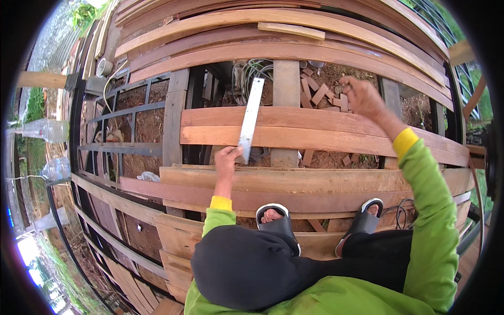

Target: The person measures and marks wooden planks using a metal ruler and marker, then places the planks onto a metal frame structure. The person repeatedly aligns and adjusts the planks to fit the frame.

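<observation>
My left grip [227, 161] is clamped on the near end of a flat silver metal rule; my right grip [366, 100] is raised, fingers curled, and I cannot tell whether it pinches anything. Across the far side runs a stack of long timbers [210, 56], too overlapped to count. Nearer, two reddish boards [315, 118] lie side by side across three beams [286, 86] that show in the gap beyond them. The one metal rule [252, 113] crosses both boards near their left ends, its far end reaching past them. I judge the step in hand to be setting the rule across the boards; the next move calls for keeping it steady and squarely aligned. Below are my two dark sandals [278, 227]. Smallest are the brick pieces [320, 94] on the soil, too jumbled to count, beside one cable coil [255, 69].
</observation>
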A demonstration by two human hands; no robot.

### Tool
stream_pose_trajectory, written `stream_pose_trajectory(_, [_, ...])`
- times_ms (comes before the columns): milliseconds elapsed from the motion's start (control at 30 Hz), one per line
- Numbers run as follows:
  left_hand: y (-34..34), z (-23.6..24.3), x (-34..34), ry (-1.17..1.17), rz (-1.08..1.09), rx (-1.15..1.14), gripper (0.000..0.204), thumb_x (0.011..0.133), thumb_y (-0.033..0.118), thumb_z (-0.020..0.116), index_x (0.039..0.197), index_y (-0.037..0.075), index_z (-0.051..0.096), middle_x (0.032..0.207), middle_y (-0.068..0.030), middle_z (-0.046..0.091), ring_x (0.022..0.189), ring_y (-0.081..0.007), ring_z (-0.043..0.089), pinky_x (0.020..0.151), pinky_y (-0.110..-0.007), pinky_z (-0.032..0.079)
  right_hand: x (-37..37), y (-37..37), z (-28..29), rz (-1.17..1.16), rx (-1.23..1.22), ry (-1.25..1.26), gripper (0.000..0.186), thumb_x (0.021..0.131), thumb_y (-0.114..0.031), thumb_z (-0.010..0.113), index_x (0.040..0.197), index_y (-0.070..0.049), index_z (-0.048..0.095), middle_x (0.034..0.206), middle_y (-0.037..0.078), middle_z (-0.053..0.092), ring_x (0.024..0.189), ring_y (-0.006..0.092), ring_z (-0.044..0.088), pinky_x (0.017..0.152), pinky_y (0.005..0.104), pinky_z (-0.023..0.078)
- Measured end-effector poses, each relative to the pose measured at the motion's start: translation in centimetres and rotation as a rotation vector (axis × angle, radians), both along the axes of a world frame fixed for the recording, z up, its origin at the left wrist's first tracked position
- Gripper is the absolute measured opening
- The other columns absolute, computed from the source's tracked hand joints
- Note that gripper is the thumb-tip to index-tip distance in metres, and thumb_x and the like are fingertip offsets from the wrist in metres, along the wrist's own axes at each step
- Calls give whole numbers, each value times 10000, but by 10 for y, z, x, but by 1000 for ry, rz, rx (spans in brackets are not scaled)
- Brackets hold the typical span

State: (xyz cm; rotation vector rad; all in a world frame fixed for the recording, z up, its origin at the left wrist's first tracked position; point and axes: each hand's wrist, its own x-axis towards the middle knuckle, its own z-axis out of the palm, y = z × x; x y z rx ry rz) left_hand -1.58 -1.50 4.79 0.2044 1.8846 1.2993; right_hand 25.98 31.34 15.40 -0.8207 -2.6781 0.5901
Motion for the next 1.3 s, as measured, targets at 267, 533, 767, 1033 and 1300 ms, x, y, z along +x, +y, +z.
stream_pose_trajectory(267, [-92, 23, -17, -57, 278, 140, 213, 827, 258, 703, 823, 56, 634, 665, 8, 586, 523, -90, 497, 475, -243, 358, 82, 53, 72, -101, 216, -316, 160, 808, -33, 486, 911, -3, 605, 770, 262, 597, 839, 422, 605, 741, 483, 487])
stream_pose_trajectory(533, [-164, 14, 0, -46, 394, 60, 209, 848, 244, 698, 805, 48, 637, 657, -13, 598, 564, -93, 545, 450, -234, 391, 190, 5, 85, 61, 217, -593, 138, 746, -42, 533, 873, -18, 579, 837, 192, 551, 764, 414, 584, 704, 482, 490])
stream_pose_trajectory(767, [-194, 0, -11, 672, -7, -675, 375, 814, 348, 692, 952, -1, 681, 805, -144, 676, 782, -261, 624, 755, -387, 479, 257, -45, 65, -85, -8, -974, 132, 725, -72, 580, 833, -17, 632, 897, 208, 625, 804, 388, 626, 727, 472, 513])
stream_pose_trajectory(1033, [-163, 38, 25, 862, -244, -1045, 523, 832, 447, 634, 1113, 8, 594, 966, -251, 645, 909, -441, 601, 795, -476, 474, 211, -77, 43, 36, -122, -662, 158, 777, -83, 566, 912, -4, 589, 952, 184, 590, 859, 365, 634, 726, 445, 513])
stream_pose_trajectory(1300, [-185, 21, 36, 774, -372, -870, 533, 822, 488, 618, 1026, -4, 635, 866, -284, 638, 851, -440, 624, 740, -507, 486, 198, -49, -6, 67, -148, -465, 157, 767, -108, 583, 895, -18, 573, 956, 196, 583, 815, 376, 634, 691, 457, 518])
